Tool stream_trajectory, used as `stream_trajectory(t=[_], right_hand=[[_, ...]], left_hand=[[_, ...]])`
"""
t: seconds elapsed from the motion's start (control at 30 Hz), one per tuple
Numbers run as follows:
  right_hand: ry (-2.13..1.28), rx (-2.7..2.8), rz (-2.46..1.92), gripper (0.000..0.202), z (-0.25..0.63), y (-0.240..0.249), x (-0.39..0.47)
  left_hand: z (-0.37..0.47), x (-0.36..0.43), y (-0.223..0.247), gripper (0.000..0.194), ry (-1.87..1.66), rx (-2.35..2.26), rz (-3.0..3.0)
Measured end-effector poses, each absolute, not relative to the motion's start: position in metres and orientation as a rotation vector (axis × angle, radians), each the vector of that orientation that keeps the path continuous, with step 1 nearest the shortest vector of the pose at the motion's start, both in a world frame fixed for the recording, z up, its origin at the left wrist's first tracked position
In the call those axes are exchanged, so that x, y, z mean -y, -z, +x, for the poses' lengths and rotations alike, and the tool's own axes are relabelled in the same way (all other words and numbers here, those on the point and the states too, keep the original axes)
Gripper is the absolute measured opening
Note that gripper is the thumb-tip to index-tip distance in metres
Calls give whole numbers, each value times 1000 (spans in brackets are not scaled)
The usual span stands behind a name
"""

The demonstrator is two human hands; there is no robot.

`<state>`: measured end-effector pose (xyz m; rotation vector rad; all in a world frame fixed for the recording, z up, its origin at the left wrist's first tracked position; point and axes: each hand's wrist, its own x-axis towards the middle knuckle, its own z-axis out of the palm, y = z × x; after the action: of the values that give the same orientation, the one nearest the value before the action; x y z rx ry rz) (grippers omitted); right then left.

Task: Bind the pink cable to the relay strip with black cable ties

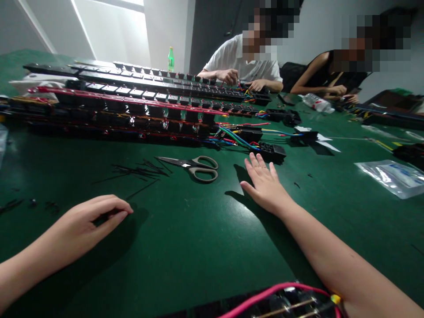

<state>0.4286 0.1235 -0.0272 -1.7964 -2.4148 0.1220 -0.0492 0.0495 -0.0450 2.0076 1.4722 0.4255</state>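
My right hand [265, 183] is open, its fingers spread toward a black connector block [271, 152] at the end of a wired strip. I cannot tell whether the fingertips touch it. My left hand [96, 216] is closed, thumb and forefinger tips together above the table; anything between them is hidden. Just beyond it lies a loose pile of thin black strips [135, 171], like cable ties. Scissors [195, 167] with grey handles lie between the pile and my right hand. Close to me, a black wired strip [285, 304] with a thick pink-red wire is partly in view.
Long black wired assemblies [132, 110] stretch across the green table [185, 238]. Two people sit opposite, one with hands [228, 77] at wires. A clear plastic bag [392, 176] lies at right, a plastic bottle [318, 103] farther back. A green bottle [171, 59] stands behind.
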Motion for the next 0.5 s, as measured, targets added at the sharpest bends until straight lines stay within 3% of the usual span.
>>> stream_trajectory(t=[0.2,0.5], right_hand=[[-343,2102,-1661,86,457,25,-121],[-663,1859,-1638,105,454,28,-143]], left_hand=[[-53,-51,52,38,-460,-1503,2043],[-58,-50,58,40,-426,-1540,2017]])
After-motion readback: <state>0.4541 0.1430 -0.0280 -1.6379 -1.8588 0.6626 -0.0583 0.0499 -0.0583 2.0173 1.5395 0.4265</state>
